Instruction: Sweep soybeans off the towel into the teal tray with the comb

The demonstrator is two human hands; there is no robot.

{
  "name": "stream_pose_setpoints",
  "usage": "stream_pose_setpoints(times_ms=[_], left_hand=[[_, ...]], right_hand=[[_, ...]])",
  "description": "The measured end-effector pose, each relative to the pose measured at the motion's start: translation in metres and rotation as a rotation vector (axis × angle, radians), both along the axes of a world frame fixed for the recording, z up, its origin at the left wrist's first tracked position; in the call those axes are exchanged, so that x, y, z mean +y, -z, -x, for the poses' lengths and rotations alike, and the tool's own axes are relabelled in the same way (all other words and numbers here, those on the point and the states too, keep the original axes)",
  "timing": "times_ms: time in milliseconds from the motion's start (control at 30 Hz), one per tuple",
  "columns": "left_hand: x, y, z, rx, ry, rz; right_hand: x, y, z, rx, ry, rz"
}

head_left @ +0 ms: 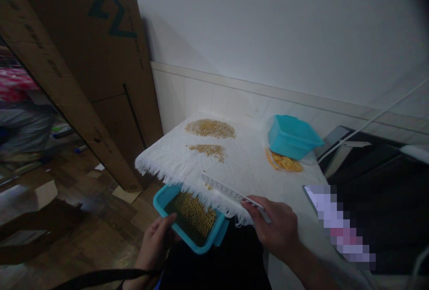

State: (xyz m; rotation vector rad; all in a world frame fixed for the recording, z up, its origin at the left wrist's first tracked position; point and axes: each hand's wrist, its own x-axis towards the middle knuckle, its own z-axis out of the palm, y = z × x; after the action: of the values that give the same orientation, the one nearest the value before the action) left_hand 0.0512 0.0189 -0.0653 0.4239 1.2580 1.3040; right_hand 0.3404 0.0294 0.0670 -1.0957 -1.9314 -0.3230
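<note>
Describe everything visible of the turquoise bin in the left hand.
The turquoise bin is a rounded rectangular tub, apparently plastic. Yellowish beans and finer dark green contents lie inside. Its open top faces up, below the white cloth, whose fringed edge overlaps it in view. The left hand grips its rim, thumb on top.

turquoise bins (288, 145) (198, 250): 2 | larger bean patches (211, 128) (208, 149): 2 | white strip (231, 191): 1 | tablecloth (253, 160): 1

The head camera looks forward and down at the nearby cloth-covered table (248, 151), facing the wall (251, 31)
</note>
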Motion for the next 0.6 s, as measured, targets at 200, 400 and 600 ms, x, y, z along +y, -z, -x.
stream_pose_setpoints(times_ms=[200,400,600], left_hand=[[-0.001,-0.014,0.006,-0.03,0.068,-0.005],[-0.001,-0.02,0.005,-0.025,0.018,-0.035],[0.003,-0.022,0.008,-0.006,0.02,-0.011]], right_hand=[[0.017,-0.003,-0.001,0.023,0.067,-0.039],[0.06,0.012,-0.014,0.143,0.074,0.075],[0.043,0.014,-0.005,0.105,-0.093,0.125]])
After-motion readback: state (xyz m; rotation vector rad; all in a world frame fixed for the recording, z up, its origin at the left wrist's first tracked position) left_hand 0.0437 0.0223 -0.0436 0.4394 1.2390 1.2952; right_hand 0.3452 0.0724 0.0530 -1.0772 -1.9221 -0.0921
